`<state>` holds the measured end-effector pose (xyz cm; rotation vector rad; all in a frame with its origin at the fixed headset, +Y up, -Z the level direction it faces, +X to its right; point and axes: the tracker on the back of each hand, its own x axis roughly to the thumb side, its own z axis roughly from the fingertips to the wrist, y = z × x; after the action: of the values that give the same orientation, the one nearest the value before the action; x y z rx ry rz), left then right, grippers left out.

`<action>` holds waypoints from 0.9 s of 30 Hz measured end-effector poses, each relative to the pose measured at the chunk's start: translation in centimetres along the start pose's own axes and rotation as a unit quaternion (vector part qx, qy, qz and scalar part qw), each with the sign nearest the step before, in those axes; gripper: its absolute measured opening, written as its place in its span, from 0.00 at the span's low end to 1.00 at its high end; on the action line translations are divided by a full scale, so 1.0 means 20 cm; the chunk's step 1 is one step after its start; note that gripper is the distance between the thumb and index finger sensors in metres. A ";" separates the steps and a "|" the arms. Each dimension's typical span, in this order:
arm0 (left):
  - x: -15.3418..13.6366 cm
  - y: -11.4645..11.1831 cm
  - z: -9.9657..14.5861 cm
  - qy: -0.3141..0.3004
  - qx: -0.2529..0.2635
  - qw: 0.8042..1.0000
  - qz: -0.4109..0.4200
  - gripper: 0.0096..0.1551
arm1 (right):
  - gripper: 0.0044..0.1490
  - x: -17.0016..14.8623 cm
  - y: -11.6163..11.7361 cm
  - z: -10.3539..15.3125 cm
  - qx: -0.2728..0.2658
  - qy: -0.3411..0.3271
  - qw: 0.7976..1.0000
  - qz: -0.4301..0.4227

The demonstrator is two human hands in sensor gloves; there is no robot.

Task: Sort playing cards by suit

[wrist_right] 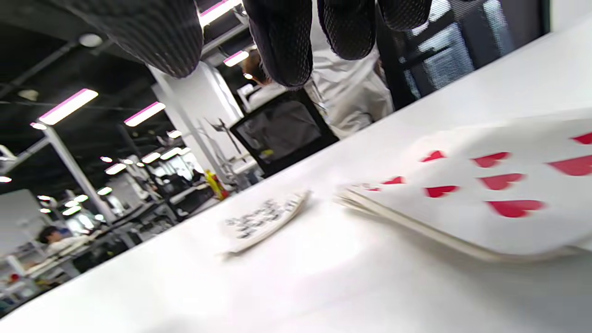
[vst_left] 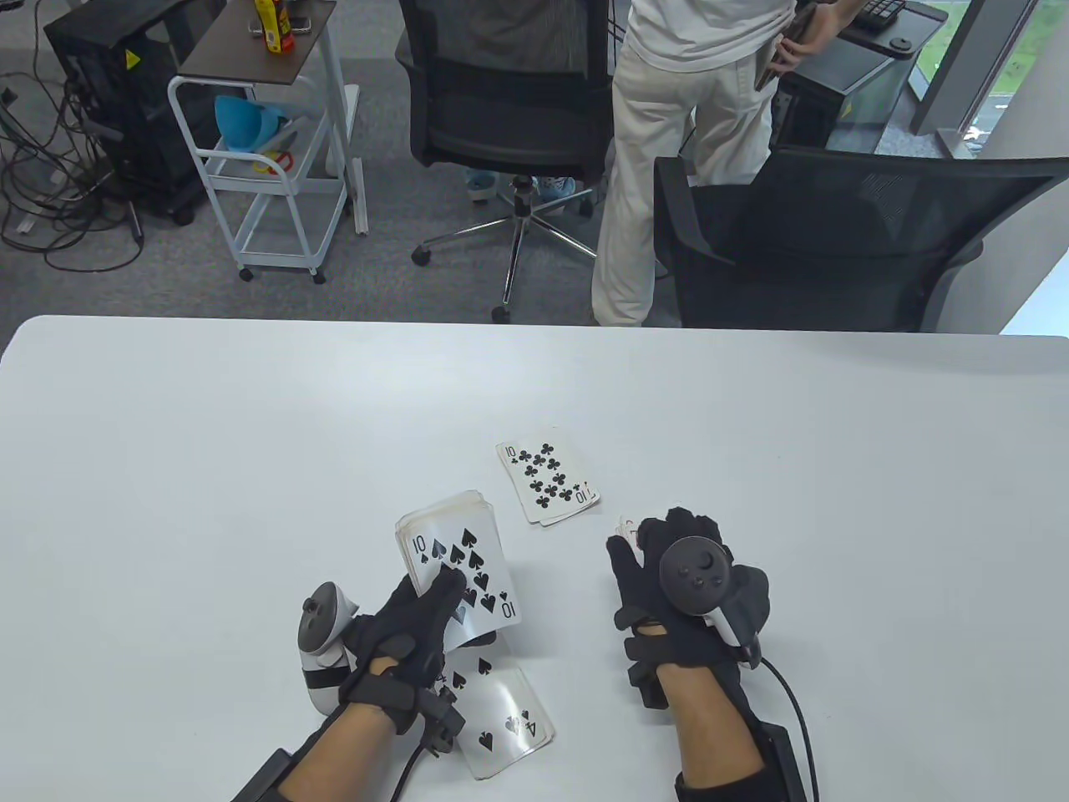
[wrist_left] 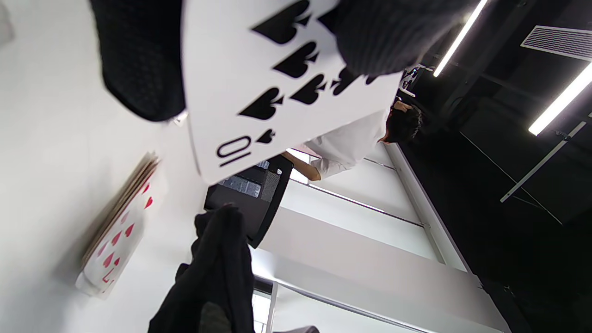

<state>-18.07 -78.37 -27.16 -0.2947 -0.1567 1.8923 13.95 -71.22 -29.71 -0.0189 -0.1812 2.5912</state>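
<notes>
My left hand (vst_left: 417, 618) grips a stack of cards (vst_left: 458, 561) face up, the ten of spades (wrist_left: 277, 92) on top and my thumb lying across its face. Just under that hand a spade pile (vst_left: 501, 718) lies on the table, a four showing. A club pile (vst_left: 547, 484) topped by the ten of clubs sits at the middle, also low in the right wrist view (wrist_right: 263, 219). My right hand (vst_left: 681, 572) hovers palm down over a heart pile (wrist_right: 485, 194), its fingers (wrist_right: 282, 41) relaxed and holding nothing. Only a corner of the heart pile (vst_left: 628, 528) shows from above.
The white table (vst_left: 250, 468) reaches to a far edge, behind which stand two black office chairs (vst_left: 802, 242) and a person in white clothes (vst_left: 668, 150). A white cart (vst_left: 267, 167) stands at the back left.
</notes>
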 end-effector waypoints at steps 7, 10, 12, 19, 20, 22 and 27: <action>0.00 -0.01 0.00 0.003 -0.006 1.000 -0.001 0.34 | 0.37 0.15 0.02 0.06 -0.025 -0.099 0.993 -0.057; 0.00 -0.01 -0.01 0.006 -0.009 1.000 -0.005 0.34 | 0.37 0.22 0.06 0.08 0.010 -0.148 0.983 -0.107; 0.00 -0.02 -0.01 0.009 -0.014 1.000 -0.011 0.34 | 0.38 0.27 0.10 0.11 0.033 -0.162 0.976 -0.142; 0.00 -0.01 -0.01 0.011 -0.014 1.000 -0.010 0.34 | 0.41 0.35 0.18 0.15 0.058 -0.194 0.974 -0.105; 0.00 -0.01 -0.01 0.011 -0.014 1.000 -0.009 0.34 | 0.41 0.36 0.18 0.16 0.056 -0.195 0.974 -0.102; 0.00 -0.02 -0.01 0.011 -0.015 1.000 -0.007 0.34 | 0.41 0.37 0.19 0.17 0.040 -0.197 0.975 -0.091; -0.01 -0.03 -0.01 0.015 -0.023 1.000 0.001 0.34 | 0.39 0.38 0.21 0.18 0.017 -0.198 0.976 -0.090</action>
<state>-17.44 -78.41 -27.13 -0.3545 -0.1793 1.8867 5.18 -71.23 -26.53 0.5056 -0.2698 2.3889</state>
